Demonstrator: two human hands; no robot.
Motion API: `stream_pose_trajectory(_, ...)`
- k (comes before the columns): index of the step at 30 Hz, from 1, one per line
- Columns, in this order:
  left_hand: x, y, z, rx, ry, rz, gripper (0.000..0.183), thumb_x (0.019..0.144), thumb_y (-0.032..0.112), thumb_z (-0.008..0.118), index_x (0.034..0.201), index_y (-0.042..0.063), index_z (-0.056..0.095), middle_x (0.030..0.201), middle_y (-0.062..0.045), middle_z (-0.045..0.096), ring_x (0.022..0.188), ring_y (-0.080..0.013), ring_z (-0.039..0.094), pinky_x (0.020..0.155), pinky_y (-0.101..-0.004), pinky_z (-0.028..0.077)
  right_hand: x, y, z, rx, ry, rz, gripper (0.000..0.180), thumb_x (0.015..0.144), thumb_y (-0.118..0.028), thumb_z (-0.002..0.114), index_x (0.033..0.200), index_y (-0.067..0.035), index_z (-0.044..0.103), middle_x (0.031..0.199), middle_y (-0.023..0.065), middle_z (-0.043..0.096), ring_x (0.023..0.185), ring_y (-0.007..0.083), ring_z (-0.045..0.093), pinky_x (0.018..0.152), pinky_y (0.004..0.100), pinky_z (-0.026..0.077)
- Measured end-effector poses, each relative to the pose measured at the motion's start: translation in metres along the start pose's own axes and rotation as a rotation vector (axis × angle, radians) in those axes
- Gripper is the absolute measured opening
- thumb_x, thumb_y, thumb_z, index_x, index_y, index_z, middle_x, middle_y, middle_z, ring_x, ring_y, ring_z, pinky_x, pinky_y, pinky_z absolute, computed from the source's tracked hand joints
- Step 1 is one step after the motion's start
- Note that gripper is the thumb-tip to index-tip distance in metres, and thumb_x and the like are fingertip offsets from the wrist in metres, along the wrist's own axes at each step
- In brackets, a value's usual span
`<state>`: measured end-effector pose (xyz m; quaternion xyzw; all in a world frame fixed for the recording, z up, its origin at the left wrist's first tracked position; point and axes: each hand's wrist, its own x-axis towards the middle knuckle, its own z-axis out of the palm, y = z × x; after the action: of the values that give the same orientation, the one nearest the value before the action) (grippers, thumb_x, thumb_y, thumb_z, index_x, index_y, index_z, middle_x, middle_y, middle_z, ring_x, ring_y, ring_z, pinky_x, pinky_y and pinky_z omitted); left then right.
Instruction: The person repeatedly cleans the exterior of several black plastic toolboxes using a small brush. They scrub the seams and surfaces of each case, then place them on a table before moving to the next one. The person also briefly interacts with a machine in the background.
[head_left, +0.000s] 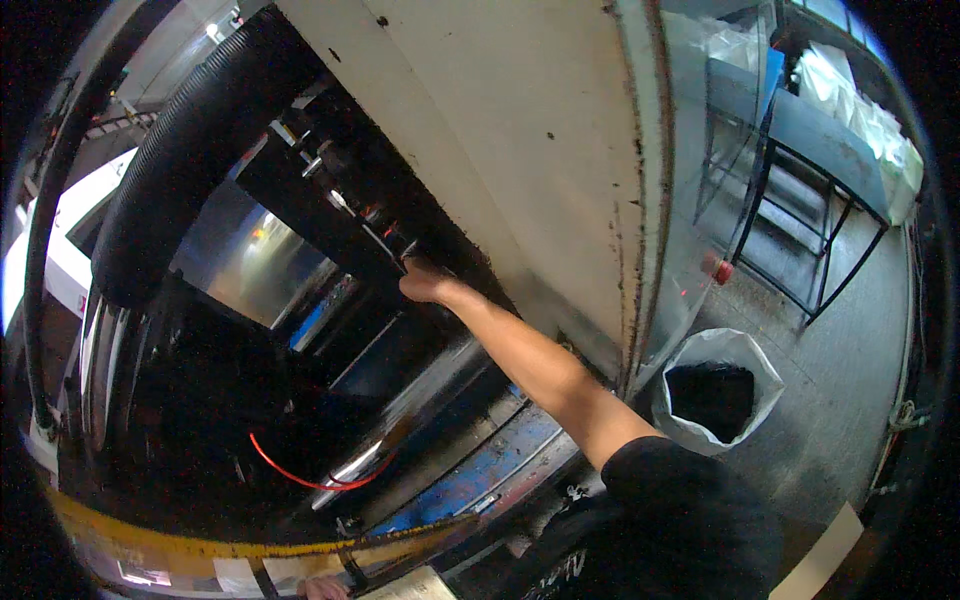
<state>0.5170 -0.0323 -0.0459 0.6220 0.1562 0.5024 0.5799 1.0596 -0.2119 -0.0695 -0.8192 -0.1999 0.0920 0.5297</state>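
Note:
My right hand (424, 281) reaches into the dark inside of a large machine, at the end of a thin metal rod (379, 238). The fingers are blurred and partly in shadow, so a grip on the rod cannot be made out. Metal fittings (311, 163) line up beyond the rod. Below my forearm runs a shiny metal bar (420, 405), and a thin red hose (300, 478) curves over its lower end. Only part of my left hand (324, 589) shows at the bottom rim, by the yellow edge (225, 544) of the machine; what it touches is unclear.
A black corrugated hose (187, 142) arches at upper left. The pale, rust-spotted machine panel (487, 112) stands beside my right arm. On the right are a white-lined bin (761, 375) with dark contents, a black-framed table (825, 142) and filled plastic bags (851, 94).

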Motion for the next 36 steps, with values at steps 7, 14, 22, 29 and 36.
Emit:
stream_pose_trajectory(7, 0.019, 0.0, -0.053, 0.085, 0.122, -0.094, 0.039, 0.09, 0.018, 0.053, 0.056, 0.011, 0.035, 0.046, -0.001, 0.032, 0.04, -0.0123, 0.026, 0.043, -0.0286, 0.028, -0.008, -0.017, -0.014, 0.008, -0.039, 0.03, 0.066, 0.075, -0.012, 0.042, 0.14, 0.0, 0.035, 0.138, 0.0271, 0.041, 0.128, 0.04, 0.039, 0.108, 0.0409, 0.03)
stream_pose_trajectory(14, 0.017, 0.006, -0.046, 0.083, 0.049, -0.065, 0.035, 0.091, 0.02, 0.053, 0.06, 0.01, 0.04, 0.048, 0.0, 0.032, 0.041, -0.0121, 0.025, 0.044, -0.0285, 0.031, -0.002, -0.018, -0.021, -0.057, -0.046, -0.053, 0.064, 0.076, -0.013, 0.044, 0.137, 0.003, 0.036, 0.134, 0.0278, 0.045, 0.124, 0.0395, 0.044, 0.105, 0.0415, 0.035)
stream_pose_trajectory(22, 0.017, 0.01, -0.03, 0.029, -0.026, -0.037, 0.04, 0.093, 0.021, 0.051, 0.057, 0.01, 0.039, 0.047, -0.001, 0.032, 0.04, -0.0127, 0.026, 0.041, -0.0286, 0.025, -0.027, -0.038, 0.032, 0.039, 0.028, 0.145, 0.067, 0.078, -0.018, 0.047, 0.14, 0.001, 0.031, 0.141, 0.0309, 0.031, 0.133, 0.0416, 0.03, 0.111, 0.0438, 0.024)
stream_pose_trajectory(29, 0.017, 0.016, -0.028, 0.087, -0.092, -0.044, 0.039, 0.092, 0.02, 0.051, 0.056, 0.011, 0.038, 0.048, -0.002, 0.036, 0.042, -0.0126, 0.031, 0.043, -0.0285, 0.026, -0.03, 0.015, 0.009, 0.075, -0.082, 0.151, 0.068, 0.083, -0.015, 0.039, 0.146, -0.001, 0.018, 0.151, 0.0235, 0.018, 0.14, 0.0353, 0.018, 0.114, 0.0376, 0.019)
stream_pose_trajectory(36, -0.013, 0.003, -0.074, 1.063, -0.091, 0.317, 0.029, 0.091, 0.022, 0.056, 0.104, -0.004, 0.058, 0.1, -0.021, 0.06, 0.082, -0.0307, 0.057, 0.072, -0.0427, 0.048, -0.015, 0.024, 0.005, -0.153, -0.265, 0.117, 0.071, 0.08, -0.015, 0.042, 0.146, -0.002, 0.02, 0.148, 0.0237, 0.025, 0.138, 0.0364, 0.024, 0.113, 0.0381, 0.021)
